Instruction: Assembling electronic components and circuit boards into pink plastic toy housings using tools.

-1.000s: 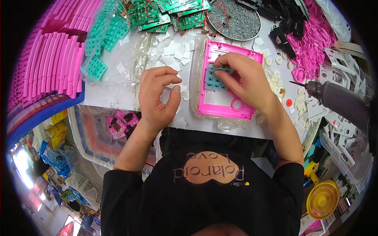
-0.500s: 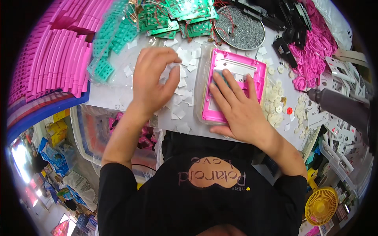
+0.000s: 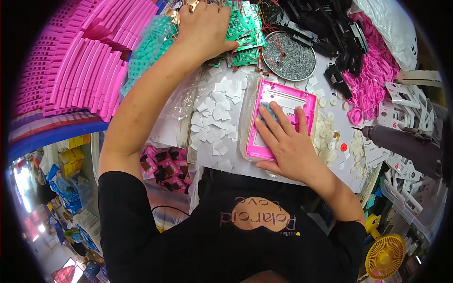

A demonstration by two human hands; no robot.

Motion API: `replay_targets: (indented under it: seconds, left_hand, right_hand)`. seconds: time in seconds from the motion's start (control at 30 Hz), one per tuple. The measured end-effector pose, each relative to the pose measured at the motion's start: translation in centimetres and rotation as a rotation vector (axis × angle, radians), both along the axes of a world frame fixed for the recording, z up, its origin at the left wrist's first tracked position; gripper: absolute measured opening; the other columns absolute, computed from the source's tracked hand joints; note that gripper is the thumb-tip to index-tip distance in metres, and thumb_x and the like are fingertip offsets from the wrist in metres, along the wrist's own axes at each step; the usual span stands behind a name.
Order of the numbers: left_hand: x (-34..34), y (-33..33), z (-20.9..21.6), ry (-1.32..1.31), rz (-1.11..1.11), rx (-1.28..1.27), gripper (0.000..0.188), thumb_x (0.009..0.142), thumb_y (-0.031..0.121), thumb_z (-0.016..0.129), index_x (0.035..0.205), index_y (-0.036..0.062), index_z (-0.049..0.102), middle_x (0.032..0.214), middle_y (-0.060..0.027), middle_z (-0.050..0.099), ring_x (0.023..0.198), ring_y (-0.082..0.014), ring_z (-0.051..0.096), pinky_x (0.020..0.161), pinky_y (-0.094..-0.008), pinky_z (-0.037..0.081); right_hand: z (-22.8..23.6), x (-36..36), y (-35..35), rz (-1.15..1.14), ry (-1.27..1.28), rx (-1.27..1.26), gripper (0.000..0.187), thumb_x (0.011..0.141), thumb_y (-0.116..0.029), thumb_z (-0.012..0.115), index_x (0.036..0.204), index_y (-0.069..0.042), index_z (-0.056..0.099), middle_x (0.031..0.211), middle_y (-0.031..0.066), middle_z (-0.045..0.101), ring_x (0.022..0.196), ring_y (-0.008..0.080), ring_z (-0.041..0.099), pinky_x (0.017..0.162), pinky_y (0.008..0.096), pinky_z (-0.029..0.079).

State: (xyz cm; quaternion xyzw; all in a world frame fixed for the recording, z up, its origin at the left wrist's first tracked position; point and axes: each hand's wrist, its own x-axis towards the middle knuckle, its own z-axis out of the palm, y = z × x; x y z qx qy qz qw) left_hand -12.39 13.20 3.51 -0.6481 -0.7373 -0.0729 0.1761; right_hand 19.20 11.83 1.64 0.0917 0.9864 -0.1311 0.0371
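Note:
A pink plastic housing (image 3: pixel 308 104) rests on a clear-wrapped pad (image 3: pixel 249 113) near the table's front edge. My right hand (image 3: pixel 290 144) lies over it with fingers spread, pressing on its inside. Partly covered by those fingers is a teal rubber piece (image 3: pixel 268 112) in the housing. My left hand (image 3: pixel 206 33) is stretched to the far side, over the left part of the pile of green circuit boards (image 3: pixel 246 30) with red wires. Its thumb stands away from the fingers, whose tips are partly hidden; I see nothing held in it.
White paper squares (image 3: pixel 214 115) lie left of the housing. Behind it stands a round tray of small metal screws (image 3: pixel 292 56). To the right are white plastic discs (image 3: pixel 326 127), a dark electric screwdriver (image 3: pixel 401 144), black parts (image 3: pixel 347 47) and pink loops (image 3: pixel 373 70). Pink panels (image 3: pixel 87 70) and teal keypads (image 3: pixel 146 56) fill the left.
My left hand has moved from above the paper squares, forward to the circuit boards. The right hand has stayed on the housing; the whole view has shifted slightly.

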Motion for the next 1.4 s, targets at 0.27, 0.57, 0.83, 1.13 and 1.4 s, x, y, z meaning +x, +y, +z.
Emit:
replay_targets:
  seconds: [0.27,0.57,0.83,1.13,1.4]
  left_hand:
    - [0.1,0.8,3.3,0.118,-0.258,0.275,0.025,0.080,0.023,0.071,0.102,0.0105,0.071,0.107,-0.0081,0.069,0.101,-0.0263,0.062,0.101,-0.0495,0.041]
    - [-0.3,2.8,0.0,0.229,-0.678,0.220,0.014,0.078,0.017,0.072,0.091,0.0146,0.068,0.106,-0.0009,0.069,0.099,-0.0211,0.065,0.102,-0.0440,0.044]
    - [-0.8,4.8,4.3,-0.109,-0.368,0.468,0.022,0.071,0.004,0.068,0.093,0.0091,0.070,0.106,-0.0085,0.068,0.096,-0.0302,0.063,0.091,-0.0425,0.045]
    - [1.9,6.9,2.2,-0.036,-0.771,0.522,0.026,0.065,0.011,0.076,0.089,0.0125,0.066,0.102,-0.0013,0.068,0.091,-0.0242,0.066,0.086,-0.0413,0.051]
    - [2.6,3.7,6.7,-0.372,-0.541,0.840,0.017,0.075,0.000,0.068,0.090,0.0057,0.070,0.100,-0.0127,0.068,0.091,-0.0342,0.065,0.079,-0.0449,0.052]
  right_hand:
    - [-0.1,0.1,-0.1,-0.007,0.042,-0.012,0.090,0.083,-0.060,0.069,0.152,-0.008,0.043,0.163,0.0116,0.033,0.155,0.0320,0.022,0.116,0.0701,0.020]
    - [0.0,0.4,-0.1,-0.010,0.052,-0.015,0.089,0.084,-0.060,0.068,0.152,-0.007,0.043,0.163,0.0119,0.035,0.155,0.0309,0.022,0.116,0.0703,0.021]
    - [0.1,0.5,0.0,-0.022,0.094,-0.026,0.088,0.084,-0.059,0.069,0.152,-0.008,0.045,0.161,0.0116,0.037,0.154,0.0299,0.025,0.116,0.0695,0.023]
    - [-0.2,0.6,0.0,-0.014,0.099,-0.034,0.094,0.080,-0.060,0.071,0.153,-0.007,0.043,0.162,0.0129,0.035,0.154,0.0329,0.024,0.116,0.0700,0.020]
    - [-0.2,0.6,0.0,-0.021,0.085,-0.052,0.092,0.083,-0.059,0.070,0.153,-0.007,0.042,0.163,0.0130,0.034,0.155,0.0320,0.023,0.116,0.0708,0.020]
